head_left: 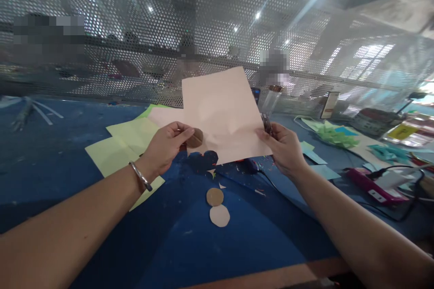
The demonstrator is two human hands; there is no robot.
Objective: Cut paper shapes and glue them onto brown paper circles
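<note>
A pale pink sheet of paper (pixel 220 108) is held up above the table, with rounded notches cut from its lower left edge. My left hand (pixel 166 144) is closed, pinching a round brown disc (pixel 195 138) at the sheet's lower left corner. My right hand (pixel 285 146) grips the sheet's right edge between thumb and fingers. A dark shiny tool, perhaps scissors (pixel 266 123), shows at those fingers, partly hidden by the sheet. Below on the table, a tan disc (pixel 214 197) touches a pale pink paper circle (pixel 219 216).
Yellow-green sheets (pixel 125 137) lie at left. Paper scraps (pixel 222 186) and a black cable (pixel 281 192) are mid-table. At right are a magenta power strip (pixel 376 185), green paper pieces (pixel 335 134) and a clear bottle (pixel 412 131). A perforated metal screen (pixel 135 45) stands behind.
</note>
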